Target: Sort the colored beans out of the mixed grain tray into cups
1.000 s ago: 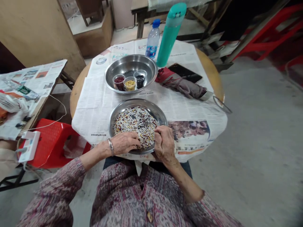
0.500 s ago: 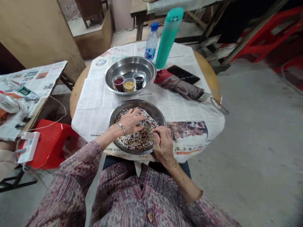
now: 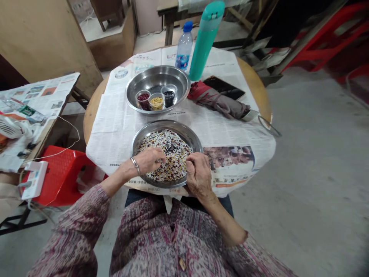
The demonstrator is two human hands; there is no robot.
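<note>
A steel bowl [image 3: 198,143] near the front of the table holds a loose mix of white, dark red, black and yellow beans and grains [image 3: 173,154]. Over its left side is my left hand [image 3: 150,159], a silver bangle on the wrist. Its fingers are curled in just above the mix, and whatever they pinch is too small to see. My right hand [image 3: 198,172] lies closed against the bowl's right rim; what its bent fingers contain is hidden. Behind stands a larger steel basin [image 3: 135,82] with three clear cups: red beans [image 3: 143,100], yellow beans [image 3: 156,103] and black beans [image 3: 168,98].
Newspaper [image 3: 106,127] covers the round table. At the back are a water bottle [image 3: 184,48] and a tall teal flask [image 3: 206,42]. A folded umbrella [image 3: 219,102] and a dark tablet [image 3: 225,88] lie right. A red stool [image 3: 63,173] and a power strip [image 3: 34,179] are left.
My left hand has drawn back toward the bowl's lower left, and its spread fingers have curled in. My right hand has stayed at the rim. The view has shifted slightly.
</note>
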